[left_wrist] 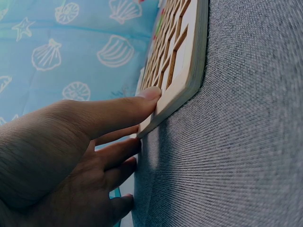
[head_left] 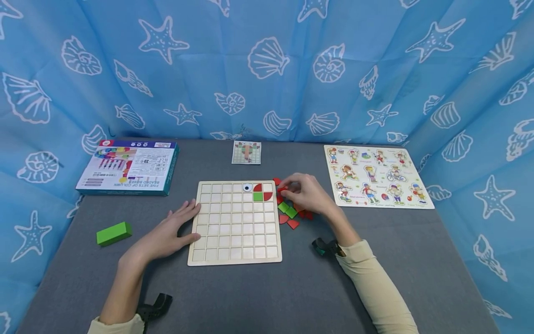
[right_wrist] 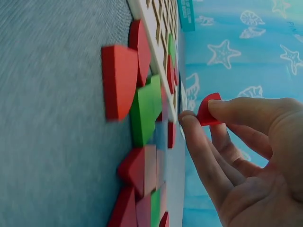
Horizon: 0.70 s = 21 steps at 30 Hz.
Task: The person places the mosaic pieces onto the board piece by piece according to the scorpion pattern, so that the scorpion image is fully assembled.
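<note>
A pale wooden grid board [head_left: 225,229] lies flat in the middle of the table. My left hand [head_left: 167,234] rests at its left edge, fingers extended; in the left wrist view the thumb [left_wrist: 150,93] touches the rim. In the top right cells sit an eye tile [head_left: 247,188], a green square [head_left: 258,196] and red quarter-round pieces [head_left: 268,196]. My right hand [head_left: 310,192] is raised over loose pieces beside the board. Thumb and finger pinch a red quarter-round piece [right_wrist: 204,111]. Below it lie green squares [right_wrist: 143,113] and several red pieces [right_wrist: 119,82].
Behind the board lies a small pattern card [head_left: 246,157]. A boxed set [head_left: 127,169] and a green block [head_left: 114,234] are at left. At right is a picture board [head_left: 377,176] with cartoon figures. A blue shell-print curtain [head_left: 233,55] hangs round the table.
</note>
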Available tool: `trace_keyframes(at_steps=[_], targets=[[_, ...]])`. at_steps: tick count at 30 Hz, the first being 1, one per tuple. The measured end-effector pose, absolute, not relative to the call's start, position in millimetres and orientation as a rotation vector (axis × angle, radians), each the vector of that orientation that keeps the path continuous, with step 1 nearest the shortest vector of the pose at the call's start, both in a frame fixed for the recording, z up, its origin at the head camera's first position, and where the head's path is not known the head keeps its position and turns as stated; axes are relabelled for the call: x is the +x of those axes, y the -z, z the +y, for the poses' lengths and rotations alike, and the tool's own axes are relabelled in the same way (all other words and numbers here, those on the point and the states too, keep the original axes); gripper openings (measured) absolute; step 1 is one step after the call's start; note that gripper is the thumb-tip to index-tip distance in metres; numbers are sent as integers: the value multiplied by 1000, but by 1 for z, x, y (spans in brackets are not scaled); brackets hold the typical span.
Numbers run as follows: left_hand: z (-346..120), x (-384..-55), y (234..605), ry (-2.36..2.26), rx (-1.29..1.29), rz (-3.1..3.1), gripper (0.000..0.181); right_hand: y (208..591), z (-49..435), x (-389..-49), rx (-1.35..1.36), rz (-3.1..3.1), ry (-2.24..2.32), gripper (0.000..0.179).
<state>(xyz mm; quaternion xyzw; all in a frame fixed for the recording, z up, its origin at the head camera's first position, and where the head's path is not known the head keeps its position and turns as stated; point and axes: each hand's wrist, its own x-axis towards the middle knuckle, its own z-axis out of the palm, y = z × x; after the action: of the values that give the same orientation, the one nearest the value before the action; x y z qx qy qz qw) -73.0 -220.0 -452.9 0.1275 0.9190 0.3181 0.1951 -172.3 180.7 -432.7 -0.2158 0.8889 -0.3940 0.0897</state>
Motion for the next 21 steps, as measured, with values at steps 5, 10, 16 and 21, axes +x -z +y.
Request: trace_keyframes(at_steps=[5, 10, 16, 21], targets=[[-221, -74, 454, -887, 356, 2577, 83, 432, 169, -173, -669, 2590, 1206, 19], [-222, -73, 454, -889, 360, 2580, 83, 434, 158, -175, -716, 2553, 1238, 19], [-222, -73, 455, -891, 358, 2580, 83, 435, 144, -177, -733, 2554, 1242, 17], [-222, -74, 455, -888, 359, 2577, 83, 436, 134, -180, -770, 2541, 1236, 15]])
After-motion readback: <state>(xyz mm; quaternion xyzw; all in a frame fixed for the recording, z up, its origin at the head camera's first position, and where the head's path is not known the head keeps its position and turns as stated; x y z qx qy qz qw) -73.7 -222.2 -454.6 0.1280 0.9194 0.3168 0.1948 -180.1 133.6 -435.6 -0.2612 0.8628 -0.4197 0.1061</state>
